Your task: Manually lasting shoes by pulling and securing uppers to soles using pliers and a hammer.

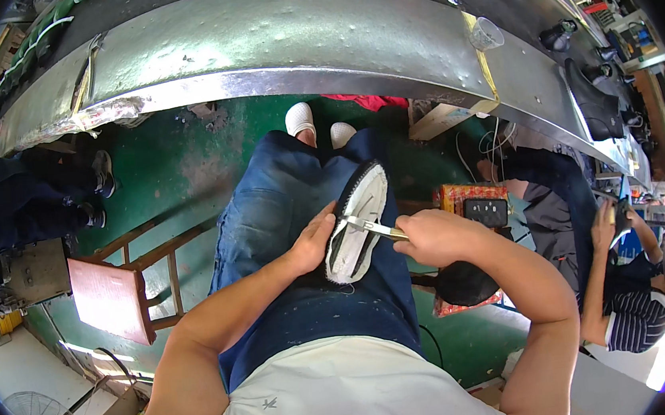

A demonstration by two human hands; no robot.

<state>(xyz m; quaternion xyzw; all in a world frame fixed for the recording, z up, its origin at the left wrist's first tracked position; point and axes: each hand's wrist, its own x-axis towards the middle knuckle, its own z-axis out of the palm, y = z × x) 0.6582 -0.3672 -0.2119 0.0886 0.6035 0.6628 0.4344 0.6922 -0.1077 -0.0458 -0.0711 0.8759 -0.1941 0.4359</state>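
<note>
Across my thighs lies an unfinished shoe [371, 196], its pale underside turned up and its dark upper showing round the edge. My left hand [313, 243] grips the shoe's left side, fingers against the rim. In my closed right hand [439, 237] is a metal hand tool that looks like a pair of pincers [378, 227]. Its silver head rests at the middle of the underside, close to my left fingertips. The fingers under the tool's handle are partly hidden.
A metal-covered workbench [253, 43] spans the space ahead of my knees. A clear plastic cup [485, 33] stands on it. To my left is a wooden stool [109, 297]. A co-worker [633, 290] sits at the right, near black boots [591, 102] on the bench.
</note>
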